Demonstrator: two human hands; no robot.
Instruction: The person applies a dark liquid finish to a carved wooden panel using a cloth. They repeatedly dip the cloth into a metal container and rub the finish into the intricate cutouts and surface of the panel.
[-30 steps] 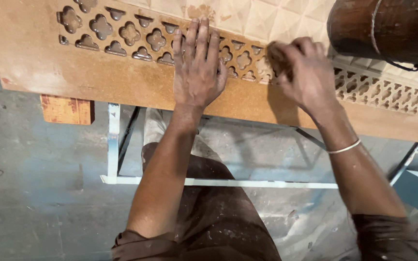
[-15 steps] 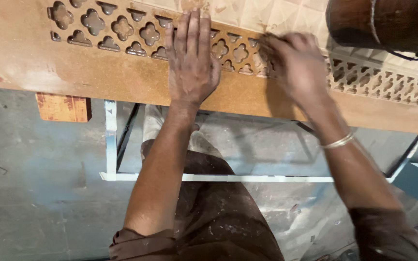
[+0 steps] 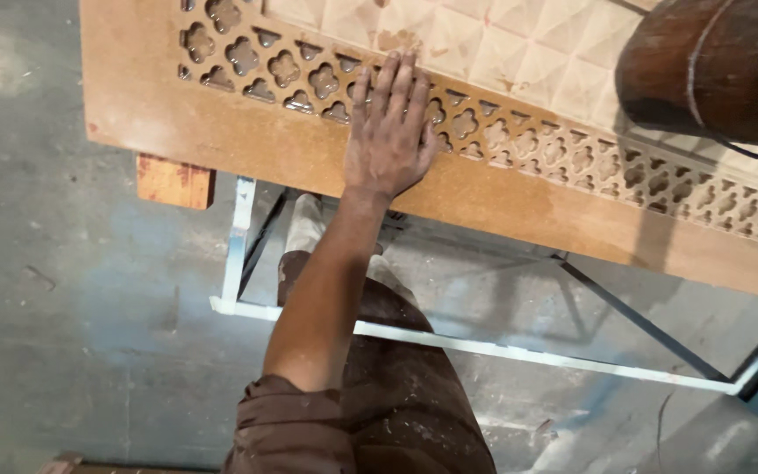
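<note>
Here, the left hand (image 3: 388, 132) lies palm down on a carved wooden panel (image 3: 247, 132), the fingers (image 3: 394, 75) extended flat and held loosely side by side, gripping nothing. The panel lies directly beneath them: the fingertips rest across its band of pierced quatrefoil openings (image 3: 247, 57), while the palm and heel of the hand bear on the plain border nearer the person. Beyond the fingertips the panel carries a paler field of raised pyramid facets (image 3: 484, 48). The right hand is out of view, so the state of its fingers cannot be told. The panel rests on a light metal frame stand (image 3: 449, 342), with a reddish wooden block (image 3: 173, 180) under its near left corner. A dark brown rounded object (image 3: 712, 66) occupies the upper right. Below are the person's brown clothing (image 3: 370, 412) and a dusty concrete floor (image 3: 63, 290).
</note>
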